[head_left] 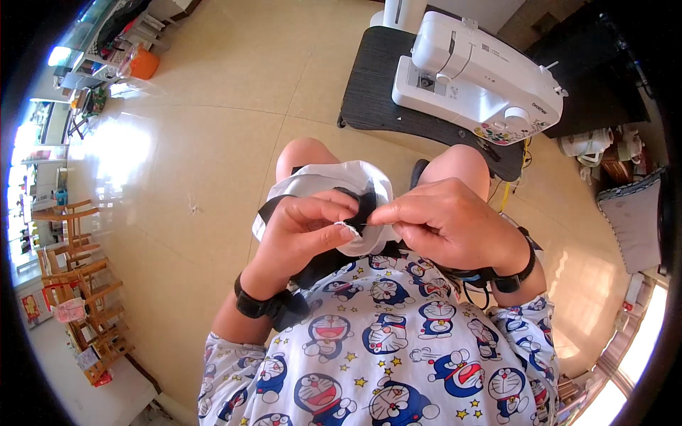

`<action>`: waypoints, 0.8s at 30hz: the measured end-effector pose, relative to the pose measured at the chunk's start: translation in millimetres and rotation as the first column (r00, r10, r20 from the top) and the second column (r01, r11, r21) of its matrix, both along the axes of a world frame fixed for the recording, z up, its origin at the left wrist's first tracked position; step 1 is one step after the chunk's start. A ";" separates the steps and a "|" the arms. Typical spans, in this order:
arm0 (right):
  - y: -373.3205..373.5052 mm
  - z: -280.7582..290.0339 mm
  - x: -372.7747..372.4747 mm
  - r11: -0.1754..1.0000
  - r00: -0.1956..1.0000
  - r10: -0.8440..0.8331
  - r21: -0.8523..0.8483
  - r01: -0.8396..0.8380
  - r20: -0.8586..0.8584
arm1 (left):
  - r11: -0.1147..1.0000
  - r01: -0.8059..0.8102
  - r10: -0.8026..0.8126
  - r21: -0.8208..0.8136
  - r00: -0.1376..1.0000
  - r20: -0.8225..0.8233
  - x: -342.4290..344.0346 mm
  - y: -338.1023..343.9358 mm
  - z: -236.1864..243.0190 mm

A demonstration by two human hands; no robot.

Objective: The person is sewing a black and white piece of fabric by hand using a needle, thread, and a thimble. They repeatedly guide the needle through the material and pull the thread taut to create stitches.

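Observation:
Over my lap lies a white cloth piece (284,186) with a black fabric strip (366,206) across its right side. My left hand (302,231) is closed on the white cloth's edge and the black strip, thumb and forefinger pinching a small white fold. Close by on the right, my right hand (455,220) has thumb and forefinger pressed together on a thin, shiny sewing needle (366,224). Its tip points left, at the black strip beside my left fingertips. Whether it has entered the fabric is too small to tell.
Ahead to the right, a white sewing machine (490,82) stands on a low dark table (366,74). Small tools (489,148) lie at the table's near edge. A wooden rack (74,284) is far left, an orange container (142,64) back left, and a grey cushion (632,216) far right.

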State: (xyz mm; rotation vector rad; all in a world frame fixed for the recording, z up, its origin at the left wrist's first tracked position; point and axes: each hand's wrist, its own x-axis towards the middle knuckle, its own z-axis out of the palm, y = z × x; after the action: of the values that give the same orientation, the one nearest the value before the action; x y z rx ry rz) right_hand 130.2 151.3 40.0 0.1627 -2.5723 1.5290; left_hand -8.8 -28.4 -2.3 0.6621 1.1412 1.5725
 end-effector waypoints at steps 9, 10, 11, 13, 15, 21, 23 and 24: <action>3.4 -6.0 -0.4 0.998 0.999 0.016 -0.057 -0.014 0.030 | 0.999 0.031 -0.030 -0.021 0.999 0.018 -0.4 1.5 1.7; 3.8 -6.2 -0.6 0.996 0.998 0.024 -0.085 -0.019 0.058 | 0.999 0.035 -0.034 -0.018 0.999 0.018 -0.5 1.6 1.6; 3.5 -6.6 -1.2 0.996 0.998 0.024 -0.085 -0.019 0.058 | 0.999 0.039 -0.038 -0.015 0.999 0.018 -0.6 1.7 1.4; 2.7 -7.2 -2.7 0.992 0.999 0.024 -0.123 -0.019 0.035 | 0.999 0.048 -0.048 -0.022 0.999 0.016 -0.8 1.3 0.9; 3.4 -6.1 -2.6 0.992 0.999 0.026 -0.124 -0.020 0.047 | 0.998 0.059 -0.059 -0.031 0.998 0.015 -0.5 1.2 0.6; 3.8 -5.7 -0.8 0.992 0.997 0.033 -0.124 -0.023 0.076 | 0.998 0.053 -0.054 -0.041 0.998 -0.020 1.0 1.2 1.6; 4.3 -6.1 -0.9 0.991 0.998 0.032 -0.133 -0.023 0.061 | 0.997 0.059 -0.058 -0.053 0.998 0.025 0.9 1.4 1.6; 4.8 -6.3 -1.3 0.988 0.997 0.042 -0.152 -0.031 0.067 | 0.997 0.056 -0.055 -0.053 0.998 0.024 0.9 1.2 1.1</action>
State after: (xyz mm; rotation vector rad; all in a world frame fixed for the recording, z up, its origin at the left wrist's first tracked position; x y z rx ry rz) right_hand 128.9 156.1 33.6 0.1421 -2.5048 1.7658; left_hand -7.9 -27.1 -1.2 0.6335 1.1357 1.4939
